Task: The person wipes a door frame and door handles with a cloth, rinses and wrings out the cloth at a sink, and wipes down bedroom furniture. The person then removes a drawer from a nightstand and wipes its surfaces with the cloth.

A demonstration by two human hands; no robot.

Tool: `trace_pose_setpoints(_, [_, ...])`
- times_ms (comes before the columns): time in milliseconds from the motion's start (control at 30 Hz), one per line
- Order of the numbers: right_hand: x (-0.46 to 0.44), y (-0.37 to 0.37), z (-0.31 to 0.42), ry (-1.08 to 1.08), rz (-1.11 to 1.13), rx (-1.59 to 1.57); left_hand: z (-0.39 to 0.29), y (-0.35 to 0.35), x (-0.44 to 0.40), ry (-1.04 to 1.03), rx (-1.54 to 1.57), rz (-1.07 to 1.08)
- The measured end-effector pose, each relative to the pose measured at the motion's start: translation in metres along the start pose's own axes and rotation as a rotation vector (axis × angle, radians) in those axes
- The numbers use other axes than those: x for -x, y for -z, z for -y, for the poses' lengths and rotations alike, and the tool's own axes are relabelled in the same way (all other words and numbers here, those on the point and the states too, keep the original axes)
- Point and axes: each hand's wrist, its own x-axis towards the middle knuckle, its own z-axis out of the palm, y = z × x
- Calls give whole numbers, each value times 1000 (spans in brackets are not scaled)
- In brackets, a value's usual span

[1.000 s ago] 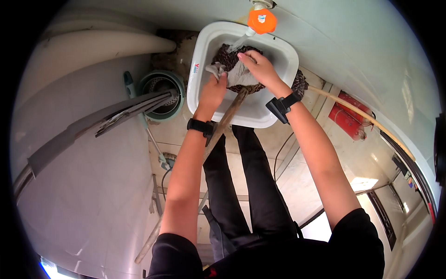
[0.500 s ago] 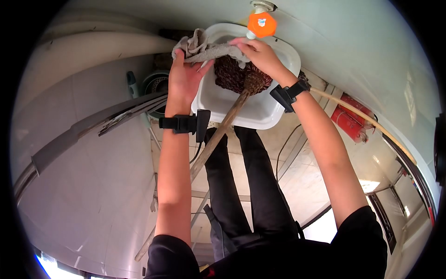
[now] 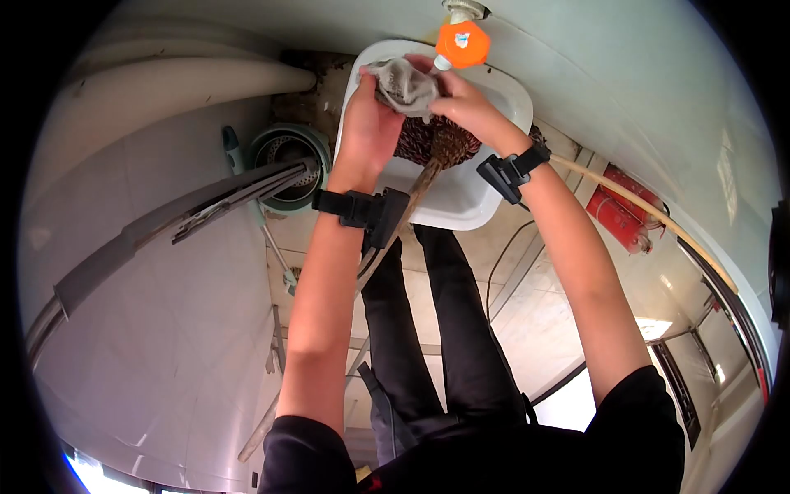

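Left hand (image 3: 370, 132): fingers grip grey cloth (image 3: 403, 86)
Right hand (image 3: 467, 109): fingers grip cloth too
Mop head (image 3: 416, 145): in white sink (image 3: 461, 199)
Orange tap knob (image 3: 463, 44): near right hand

The grey cloth (image 3: 403, 86), stretched wide between both hands half a second ago, is now gathered into a loose bunch. The left hand (image 3: 369, 128) has come inward from beyond the left rim of the white basin (image 3: 518, 111), closer to the right hand (image 3: 469, 103), uncovering more of the green bucket (image 3: 322, 185). A second ago the cloth lay low on the dark mop head (image 3: 451, 142); now it is lifted clear of most of it.
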Motion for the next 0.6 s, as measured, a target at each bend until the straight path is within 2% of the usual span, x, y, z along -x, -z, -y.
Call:
trace_pose_setpoints(33, [1,1,-6,0,1,-2,-2,-5,1,0,-1,-1])
trace_pose_setpoints(100, [9,-3,2,182,-8,-11,-6,-16,3,35,73,-75])
trace_pose_setpoints(167, [-1,4,-20,237,-47,89,-4,2,-5,73,142,-91])
trace_pose_setpoints(233, [-5,7,-28,253,-132,75,-1,18,-11,124,523,319])
trace_pose_setpoints(267, [-5,8,-29,220,-238,213,-4,11,-8,134,550,297])
trace_pose_setpoints(300, [-4,12,-30,220,-236,211,-7,14,-10,133,549,295])
trace_pose_setpoints(367, [-3,19,-28,3,-281,330,-13,22,-16,125,479,270])
trace_pose_setpoints(400, [-2,17,-23,3,-279,330,-20,-2,-4,55,329,16])
trace_pose_setpoints(467, [3,11,-15,41,-467,286,-27,2,0,33,301,6])
trace_pose_setpoints(500, [4,10,-13,40,-467,286,-32,6,1,11,274,-3])
trace_pose_setpoints(567, [5,10,-11,130,-615,249,-31,15,-1,-1,289,28])
trace_pose_setpoints(600, [2,13,-13,198,-632,279,-29,16,0,-7,182,-86])
